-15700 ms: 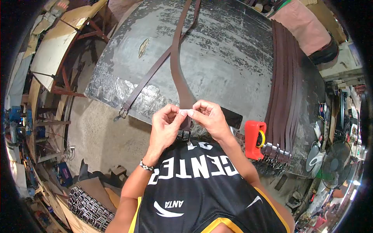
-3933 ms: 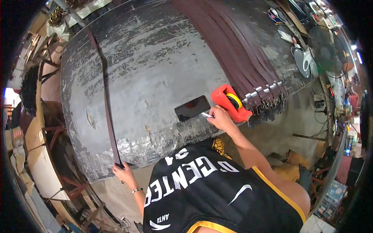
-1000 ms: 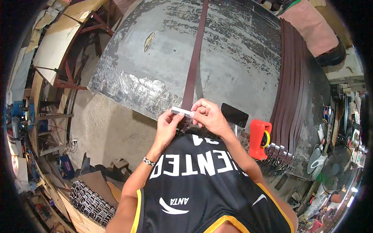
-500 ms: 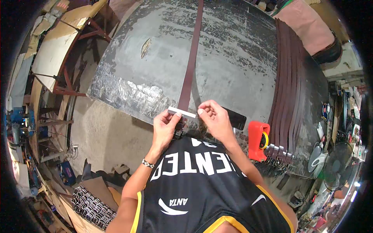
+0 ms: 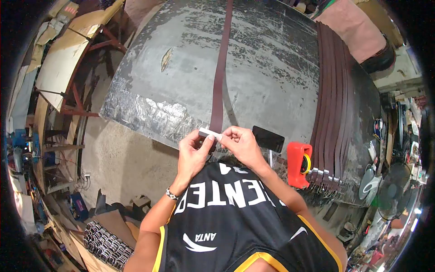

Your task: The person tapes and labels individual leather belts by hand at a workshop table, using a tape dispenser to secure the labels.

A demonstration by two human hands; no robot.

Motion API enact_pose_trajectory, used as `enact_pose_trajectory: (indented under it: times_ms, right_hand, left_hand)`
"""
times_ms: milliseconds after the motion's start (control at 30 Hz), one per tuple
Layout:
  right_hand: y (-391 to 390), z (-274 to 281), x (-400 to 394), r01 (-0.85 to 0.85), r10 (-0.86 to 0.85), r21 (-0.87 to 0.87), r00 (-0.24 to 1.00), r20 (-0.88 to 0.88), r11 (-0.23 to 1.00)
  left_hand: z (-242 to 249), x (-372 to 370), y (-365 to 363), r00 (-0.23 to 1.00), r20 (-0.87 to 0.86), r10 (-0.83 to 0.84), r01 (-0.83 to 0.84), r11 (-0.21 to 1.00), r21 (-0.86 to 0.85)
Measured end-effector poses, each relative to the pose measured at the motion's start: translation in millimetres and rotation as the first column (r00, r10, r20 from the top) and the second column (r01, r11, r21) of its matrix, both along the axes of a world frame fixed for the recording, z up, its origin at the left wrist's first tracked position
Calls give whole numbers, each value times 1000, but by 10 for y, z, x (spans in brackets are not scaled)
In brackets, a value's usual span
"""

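A long dark brown strap [image 5: 219,86] runs down the grey table to its near edge. At its near end, a small white strip [image 5: 207,132] lies across the strap between my hands. My left hand [image 5: 194,147] pinches the strip and strap end between thumb and fingers. My right hand [image 5: 240,144] has its fingers closed at the strip's right end, thumb and fingertip pressed against it. The buckle end below the strip is mostly hidden by my hands.
A row of brown straps [image 5: 333,99] with white tags lies on the table's right side. Near them are a red tape dispenser [image 5: 296,164] and a black phone [image 5: 268,138]. Stacked buckles [image 5: 106,242] sit at lower left; a fan [image 5: 393,188] stands at right.
My right hand has moved left and closed on the white strip's right end. More of the strip is now covered by fingers. The view has shifted slightly.
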State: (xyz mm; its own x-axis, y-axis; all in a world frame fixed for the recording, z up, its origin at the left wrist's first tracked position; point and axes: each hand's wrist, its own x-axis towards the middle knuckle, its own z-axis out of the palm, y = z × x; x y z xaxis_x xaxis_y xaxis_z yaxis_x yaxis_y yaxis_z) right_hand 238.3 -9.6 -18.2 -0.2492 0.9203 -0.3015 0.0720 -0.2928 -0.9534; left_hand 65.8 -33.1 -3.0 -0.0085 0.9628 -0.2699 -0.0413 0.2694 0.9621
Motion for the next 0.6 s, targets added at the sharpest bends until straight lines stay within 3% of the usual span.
enact_pose_trajectory:
  times_ms: [167, 600]
  right_hand:
    - [-5, 51, 48, -34, 37, -48, 997, 65, 998]
    - [-15, 136, 13, 53, -90, -172, 972, -217, 984]
  left_hand:
    - [-82, 2, 5, 996, -90, -21, 30, 994, 101]
    - [41, -13, 41, 994, -71, -86, 92, 993, 78]
